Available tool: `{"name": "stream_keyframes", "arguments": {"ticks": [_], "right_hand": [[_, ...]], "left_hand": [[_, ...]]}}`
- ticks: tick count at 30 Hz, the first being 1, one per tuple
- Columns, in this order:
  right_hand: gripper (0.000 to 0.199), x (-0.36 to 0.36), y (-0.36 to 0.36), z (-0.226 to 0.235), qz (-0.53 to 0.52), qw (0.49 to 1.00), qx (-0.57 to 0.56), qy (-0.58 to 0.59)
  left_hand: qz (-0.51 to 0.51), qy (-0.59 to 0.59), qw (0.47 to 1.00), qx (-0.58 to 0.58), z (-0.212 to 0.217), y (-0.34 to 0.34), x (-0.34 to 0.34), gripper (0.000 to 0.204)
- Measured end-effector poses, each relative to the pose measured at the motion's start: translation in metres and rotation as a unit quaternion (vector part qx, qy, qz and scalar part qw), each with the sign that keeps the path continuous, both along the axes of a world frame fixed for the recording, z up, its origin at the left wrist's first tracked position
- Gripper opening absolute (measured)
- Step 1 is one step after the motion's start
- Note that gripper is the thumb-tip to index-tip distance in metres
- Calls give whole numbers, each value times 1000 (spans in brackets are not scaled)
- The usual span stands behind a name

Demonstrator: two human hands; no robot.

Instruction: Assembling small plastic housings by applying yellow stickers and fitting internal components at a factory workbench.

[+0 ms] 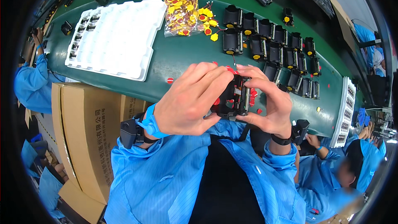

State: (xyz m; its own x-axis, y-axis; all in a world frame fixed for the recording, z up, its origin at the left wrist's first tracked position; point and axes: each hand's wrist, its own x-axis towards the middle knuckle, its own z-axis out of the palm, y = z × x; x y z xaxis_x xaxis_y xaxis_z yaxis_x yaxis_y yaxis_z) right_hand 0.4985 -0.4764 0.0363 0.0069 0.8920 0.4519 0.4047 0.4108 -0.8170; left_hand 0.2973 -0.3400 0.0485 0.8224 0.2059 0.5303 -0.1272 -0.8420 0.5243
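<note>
Between both hands, just over the table's near edge, I hold a black plastic housing [227, 99] with a metallic strip along its right side. My left hand [192, 99] wraps its left side, fingers across the top and thumb at the lower edge. On the other side my right hand [269, 101] grips it by the right edge, thumb below and fingers above. Red round pieces [253, 95] lie behind and around the housing. Beyond my hands, several similar black housings [258, 46] stand in rows, many with a yellow disc at one corner.
A clear bag of yellow and red discs [181, 13] lies at the back, loose wired discs [208, 18] beside it. White trays [120, 37] [343, 114] flank the green table [166, 64]. Cardboard boxes [89, 137] stand at left. Co-workers in blue [35, 85] [327, 170] sit on both sides.
</note>
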Motion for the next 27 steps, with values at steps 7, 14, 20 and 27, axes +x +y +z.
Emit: {"name": "stream_keyframes", "arguments": {"ticks": [7,14,20,27], "right_hand": [[56,1,1,2,-10,998,-36,-56],[44,1,-5,1,1,999,-47,20],[45,2,-18,13,-3,992,-66,-111],[44,-1,-23,11,33,987,-23,-158]], "left_hand": [[-9,-28,997,-72,-9,2,7,71],[-34,-22,985,-170,-10,1,4,80],[-46,-19,979,-195,-14,-2,3,77],[-35,-28,974,-224,-16,-3,5,77]]}}
